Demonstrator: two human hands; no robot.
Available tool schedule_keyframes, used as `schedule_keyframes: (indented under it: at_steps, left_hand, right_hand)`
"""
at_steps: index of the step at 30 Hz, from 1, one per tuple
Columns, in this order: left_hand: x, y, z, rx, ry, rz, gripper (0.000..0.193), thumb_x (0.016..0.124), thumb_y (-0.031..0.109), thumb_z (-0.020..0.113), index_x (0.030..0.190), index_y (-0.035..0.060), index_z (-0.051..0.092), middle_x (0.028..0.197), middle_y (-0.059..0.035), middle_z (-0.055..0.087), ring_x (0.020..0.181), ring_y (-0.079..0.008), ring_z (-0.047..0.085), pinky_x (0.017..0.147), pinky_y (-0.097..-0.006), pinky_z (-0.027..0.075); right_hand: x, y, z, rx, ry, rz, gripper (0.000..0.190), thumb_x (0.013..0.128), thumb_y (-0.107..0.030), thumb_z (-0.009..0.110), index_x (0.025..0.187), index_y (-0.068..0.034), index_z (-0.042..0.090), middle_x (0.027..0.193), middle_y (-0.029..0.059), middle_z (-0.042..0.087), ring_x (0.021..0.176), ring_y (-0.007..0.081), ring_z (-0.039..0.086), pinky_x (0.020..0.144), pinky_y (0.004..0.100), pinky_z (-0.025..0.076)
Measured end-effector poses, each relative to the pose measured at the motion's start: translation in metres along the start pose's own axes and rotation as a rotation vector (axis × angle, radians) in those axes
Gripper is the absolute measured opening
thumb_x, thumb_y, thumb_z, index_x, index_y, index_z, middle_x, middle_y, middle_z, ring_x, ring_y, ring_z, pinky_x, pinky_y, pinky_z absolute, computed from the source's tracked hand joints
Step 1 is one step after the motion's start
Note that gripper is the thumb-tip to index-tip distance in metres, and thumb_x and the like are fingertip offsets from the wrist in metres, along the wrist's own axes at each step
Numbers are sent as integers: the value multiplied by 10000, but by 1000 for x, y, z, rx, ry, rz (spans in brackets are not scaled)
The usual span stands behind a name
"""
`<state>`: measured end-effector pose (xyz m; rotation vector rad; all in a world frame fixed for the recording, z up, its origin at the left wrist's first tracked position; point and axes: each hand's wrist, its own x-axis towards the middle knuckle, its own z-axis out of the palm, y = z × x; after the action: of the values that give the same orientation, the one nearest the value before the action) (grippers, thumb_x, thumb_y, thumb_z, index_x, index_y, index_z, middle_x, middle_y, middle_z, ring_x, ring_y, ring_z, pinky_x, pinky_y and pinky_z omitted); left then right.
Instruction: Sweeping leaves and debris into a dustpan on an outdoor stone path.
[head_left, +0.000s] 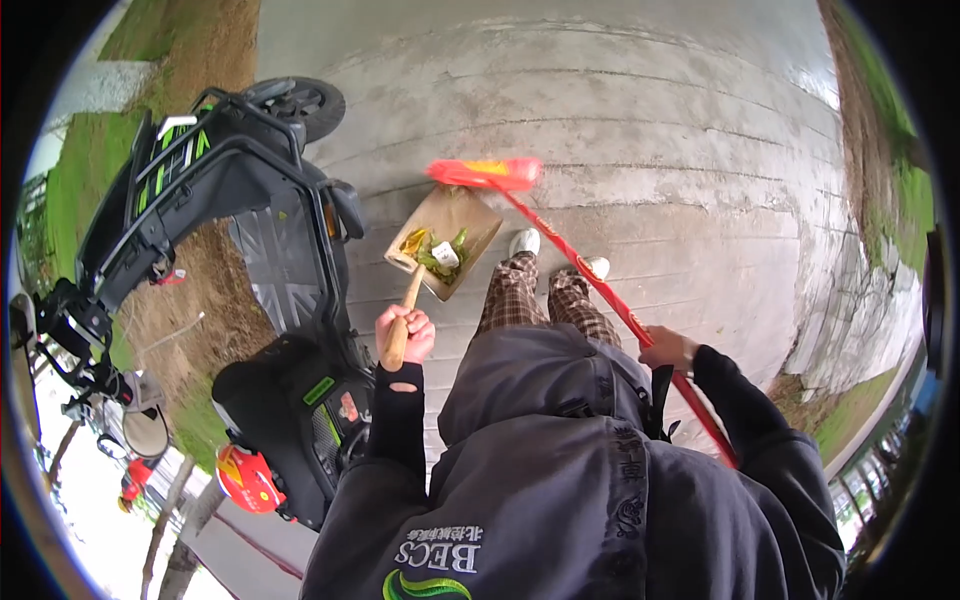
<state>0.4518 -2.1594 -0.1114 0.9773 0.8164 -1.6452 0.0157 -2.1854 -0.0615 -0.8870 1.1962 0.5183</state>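
Observation:
My left hand (406, 334) is closed around the wooden handle (414, 289) of a dustpan (472, 217). Green and yellow leaves (429, 251) lie in the pan, with a small white piece of litter (445, 255) on top. My right hand (666, 348) grips the red pole (581, 262) of a broom, whose lower end runs back past my right side. The red and yellow broom head (484, 173) is just beyond the pan's front edge and looks blurred. Whether its bristles touch the ground cannot be told.
A black electric scooter (300, 187) stands close on my left, with a red helmet (247, 480) by its seat. My white shoes (525, 241) are on grey concrete paving (637, 135). Bare soil and grass (892, 150) border the paving at right, near broken concrete (851, 322).

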Motion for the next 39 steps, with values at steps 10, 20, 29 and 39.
schedule_keyframes:
  at_steps: [10,20,29,39]
  left_hand:
    - [1,6,-15,-59,7,63,157,627,74,478,554,79,339,468,9,332,352,-86,342,340,-202,274]
    - [-14,1,-41,102,-140,-106,162,705,181,452,593,90,379,517,-7,358,393,-102,350,365,-228,286]
    - [1,-43,59,127,-274,-344,141,707,127,444,624,48,362,532,1,335,447,-78,348,429,-216,278]
    - [54,-158,209,296,-241,-454,99,636,91,469,666,31,396,525,13,394,378,-58,369,330,-189,239]
  right_hand:
    - [-58,-70,-23,78,130,110,123,682,-23,451,766,-28,361,462,70,441,339,158,468,312,277,402]
    - [-5,-11,1,91,-224,-136,162,677,-62,500,824,-28,442,524,65,477,368,157,479,316,287,396]
    - [-147,-8,4,579,236,138,145,701,20,452,781,-77,379,492,-20,333,363,79,360,308,236,302]
    - [-143,131,30,679,888,296,144,662,-95,451,778,-23,496,604,135,560,443,216,564,415,316,473]
